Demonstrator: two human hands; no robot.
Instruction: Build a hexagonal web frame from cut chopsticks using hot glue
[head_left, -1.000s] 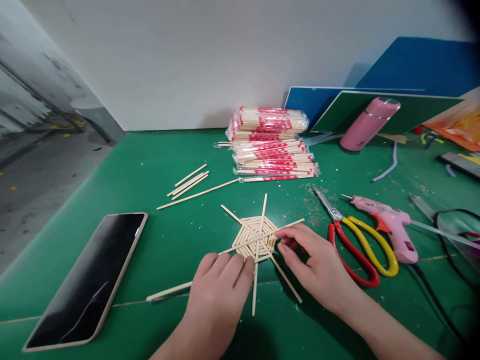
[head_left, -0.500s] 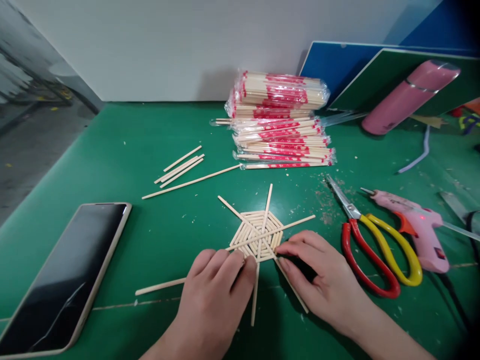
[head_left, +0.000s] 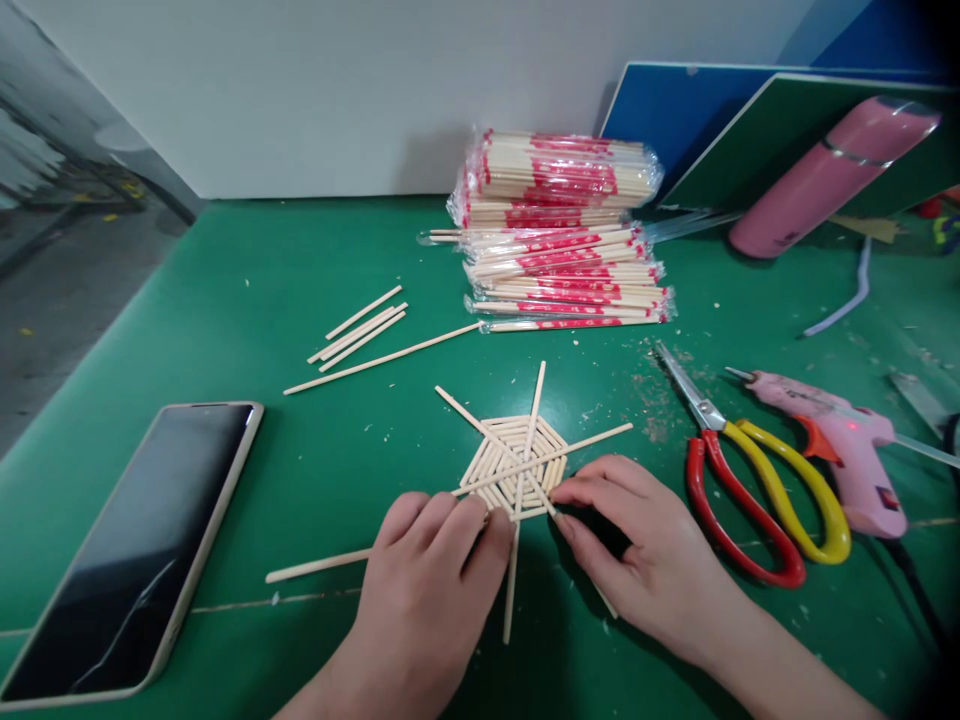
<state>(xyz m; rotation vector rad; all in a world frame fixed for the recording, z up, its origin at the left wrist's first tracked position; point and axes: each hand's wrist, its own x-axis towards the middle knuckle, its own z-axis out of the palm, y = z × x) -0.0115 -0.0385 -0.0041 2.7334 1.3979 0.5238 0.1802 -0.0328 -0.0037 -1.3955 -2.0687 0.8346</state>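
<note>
A web-like frame of wooden chopsticks [head_left: 531,455] lies on the green table, with long spokes crossing at the centre and short cut pieces set in rings between them. My left hand [head_left: 439,580] is closed at its lower-left edge, its fingers curled; whatever they pinch there is hidden. One long spoke [head_left: 319,566] runs out from under that hand to the left. On the lower-right edge, thumb and forefinger of my right hand [head_left: 637,550] close around a spoke, whose outer part is mostly covered by the thumb.
Several cut stick pieces [head_left: 364,335] and a longer stick [head_left: 382,360] lie behind. Wrapped chopsticks [head_left: 562,250] are piled at the back. Scissors [head_left: 739,460] and a pink glue gun [head_left: 832,440] lie right, a phone [head_left: 135,540] left. A pink flask [head_left: 832,180] leans on boards.
My right thumb has shifted onto the lower-right spoke and now covers more of it. My left hand stays in place at the frame. The view has moved slightly.
</note>
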